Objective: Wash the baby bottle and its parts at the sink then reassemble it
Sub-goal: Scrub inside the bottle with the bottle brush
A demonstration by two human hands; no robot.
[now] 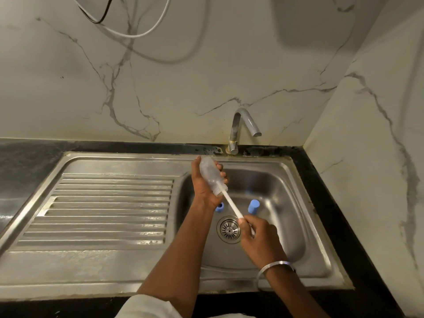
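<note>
My left hand (204, 187) grips the clear baby bottle (210, 174) over the back left of the sink basin (282, 187), its mouth tilted down toward me. A white bottle brush (231, 204) runs into the bottle's mouth, and my right hand (258, 235) holds its handle above the drain. A blue cap (253, 206) stands upright on the basin floor. A blue ring part (219, 206) lies beside it, partly hidden behind my left wrist.
The steel faucet (241, 128) stands behind the basin with no water running. A ribbed draining board (110, 210) stretches to the left. The drain strainer (229, 229) sits at the basin's middle. Black countertop (25, 157) and marble walls surround the sink; cables (128, 34) hang on the wall.
</note>
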